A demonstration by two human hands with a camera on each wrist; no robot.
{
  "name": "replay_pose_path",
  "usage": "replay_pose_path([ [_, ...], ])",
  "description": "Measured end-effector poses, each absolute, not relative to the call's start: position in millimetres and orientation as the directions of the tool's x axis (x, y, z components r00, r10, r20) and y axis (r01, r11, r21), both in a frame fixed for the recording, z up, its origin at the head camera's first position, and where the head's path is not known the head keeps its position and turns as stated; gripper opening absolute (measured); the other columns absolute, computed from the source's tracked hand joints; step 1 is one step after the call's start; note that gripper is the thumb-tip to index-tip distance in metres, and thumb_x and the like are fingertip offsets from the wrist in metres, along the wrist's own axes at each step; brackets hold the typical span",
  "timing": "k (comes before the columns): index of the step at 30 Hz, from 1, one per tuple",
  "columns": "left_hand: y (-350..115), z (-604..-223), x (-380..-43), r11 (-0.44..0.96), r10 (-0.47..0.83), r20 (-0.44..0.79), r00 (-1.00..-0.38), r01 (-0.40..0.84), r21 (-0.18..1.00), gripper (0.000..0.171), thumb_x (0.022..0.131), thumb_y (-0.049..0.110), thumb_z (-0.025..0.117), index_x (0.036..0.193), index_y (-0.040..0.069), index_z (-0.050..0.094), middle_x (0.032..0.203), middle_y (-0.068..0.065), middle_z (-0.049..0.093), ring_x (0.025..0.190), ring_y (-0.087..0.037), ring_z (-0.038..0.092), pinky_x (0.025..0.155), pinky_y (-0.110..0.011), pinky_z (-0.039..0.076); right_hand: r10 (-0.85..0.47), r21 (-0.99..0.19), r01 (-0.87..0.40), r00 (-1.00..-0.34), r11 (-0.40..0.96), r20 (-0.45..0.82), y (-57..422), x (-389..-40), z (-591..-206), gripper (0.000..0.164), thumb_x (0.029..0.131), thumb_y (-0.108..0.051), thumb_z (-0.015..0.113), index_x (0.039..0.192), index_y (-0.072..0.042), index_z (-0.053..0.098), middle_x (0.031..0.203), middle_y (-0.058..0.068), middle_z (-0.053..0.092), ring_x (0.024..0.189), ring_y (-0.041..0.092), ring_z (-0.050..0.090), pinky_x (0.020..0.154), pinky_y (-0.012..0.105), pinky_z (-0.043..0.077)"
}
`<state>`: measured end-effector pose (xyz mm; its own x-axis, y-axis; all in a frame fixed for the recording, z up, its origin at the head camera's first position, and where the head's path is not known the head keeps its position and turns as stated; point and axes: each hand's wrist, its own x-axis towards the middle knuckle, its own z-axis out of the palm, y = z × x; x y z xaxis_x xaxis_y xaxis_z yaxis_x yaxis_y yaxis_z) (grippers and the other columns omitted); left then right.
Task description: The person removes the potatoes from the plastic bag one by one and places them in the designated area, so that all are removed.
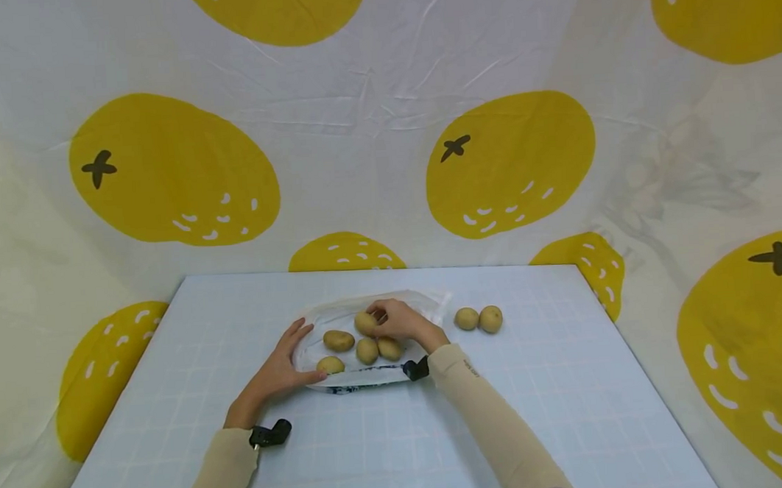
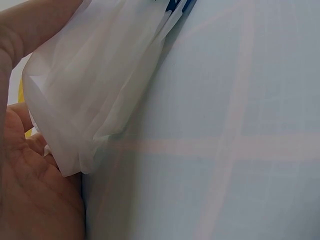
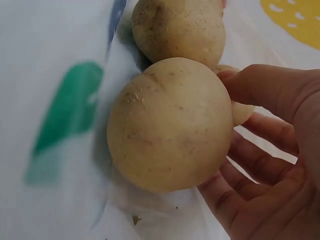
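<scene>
A white plastic bag point(image 1: 371, 376) with dark and green print lies on the table, several potatoes point(image 1: 339, 341) on or in it; I cannot tell which. My right hand point(image 1: 398, 321) holds one potato point(image 1: 366, 323) between thumb and fingers above the bag's far part. Close by in the right wrist view, a large round potato point(image 3: 170, 125) sits in front of the fingers. At the bag's left end, my left hand point(image 1: 284, 364) rests with fingers and thumb spread along its edge. White film point(image 2: 100, 85) covers part of those fingers in the left wrist view.
Two potatoes point(image 1: 466, 318) lie side by side on the table point(image 1: 538, 398), right of the bag. Behind the table hangs a white cloth point(image 1: 373, 164) printed with yellow fruit. A black wrist camera point(image 1: 271, 433) sits on each wrist.
</scene>
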<state>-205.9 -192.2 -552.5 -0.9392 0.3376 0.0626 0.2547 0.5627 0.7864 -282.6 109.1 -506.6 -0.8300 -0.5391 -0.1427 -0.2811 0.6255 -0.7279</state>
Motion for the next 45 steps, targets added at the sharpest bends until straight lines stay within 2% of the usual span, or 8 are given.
replay_pose_path([
  [8,-191,-550,-205,0.557,0.339,0.063,-0.939,0.254,0.791,0.106,0.074,0.032,0.091,0.158,0.0,0.035,0.17,-0.024,0.015,0.154,-0.053,0.014,0.118,-0.074,0.02,-0.521,-0.734,-0.266,-0.843,0.624,-0.138,108,-280,-509,0.037,0.094,-0.018,0.071,0.13,-0.008,0.066,0.124,0.01,0.068,0.114,0.023,0.063,0.101,0.04,0.053],
  [15,-192,-549,-205,0.564,0.338,0.064,-0.939,0.256,0.785,0.106,0.074,0.032,0.091,0.158,-0.001,0.034,0.169,-0.025,0.015,0.154,-0.054,0.014,0.117,-0.075,0.02,-0.519,-0.755,-0.262,-0.846,0.601,-0.12,111,-279,-506,0.04,0.093,-0.017,0.071,0.131,-0.006,0.066,0.124,0.012,0.068,0.112,0.024,0.065,0.098,0.039,0.055],
  [21,-192,-549,-204,0.562,0.338,0.061,-0.939,0.254,0.787,0.107,0.074,0.032,0.091,0.158,-0.001,0.034,0.169,-0.025,0.015,0.154,-0.054,0.014,0.117,-0.075,0.02,-0.527,-0.777,-0.277,-0.846,0.565,-0.082,115,-275,-500,0.041,0.093,-0.017,0.07,0.132,-0.005,0.066,0.125,0.013,0.068,0.108,0.025,0.067,0.096,0.037,0.056],
  [31,-192,-548,-204,0.576,0.333,0.052,-0.942,0.246,0.78,0.106,0.075,0.034,0.091,0.158,0.001,0.034,0.17,-0.024,0.015,0.154,-0.053,0.014,0.117,-0.075,0.02,-0.474,-0.836,-0.256,-0.881,0.485,-0.004,127,-259,-494,0.045,0.096,-0.025,0.071,0.136,-0.007,0.064,0.131,0.013,0.067,0.114,0.028,0.068,0.097,0.038,0.057],
  [38,-192,-548,-204,0.58,0.323,0.034,-0.946,0.226,0.783,0.107,0.075,0.037,0.09,0.159,0.002,0.033,0.17,-0.022,0.015,0.155,-0.052,0.014,0.117,-0.075,0.02,-0.391,-0.883,-0.204,-0.92,0.422,0.026,136,-246,-494,0.044,0.096,-0.024,0.073,0.138,-0.012,0.064,0.133,0.01,0.067,0.113,0.027,0.069,0.092,0.036,0.059],
  [45,-192,-549,-204,0.573,0.322,0.027,-0.946,0.217,0.791,0.108,0.076,0.038,0.089,0.16,0.003,0.031,0.171,-0.022,0.013,0.155,-0.051,0.013,0.118,-0.075,0.02,-0.274,-0.928,-0.148,-0.96,0.343,0.052,149,-230,-491,0.045,0.096,-0.022,0.074,0.139,-0.011,0.064,0.135,0.014,0.065,0.118,0.031,0.067,0.094,0.04,0.058],
])
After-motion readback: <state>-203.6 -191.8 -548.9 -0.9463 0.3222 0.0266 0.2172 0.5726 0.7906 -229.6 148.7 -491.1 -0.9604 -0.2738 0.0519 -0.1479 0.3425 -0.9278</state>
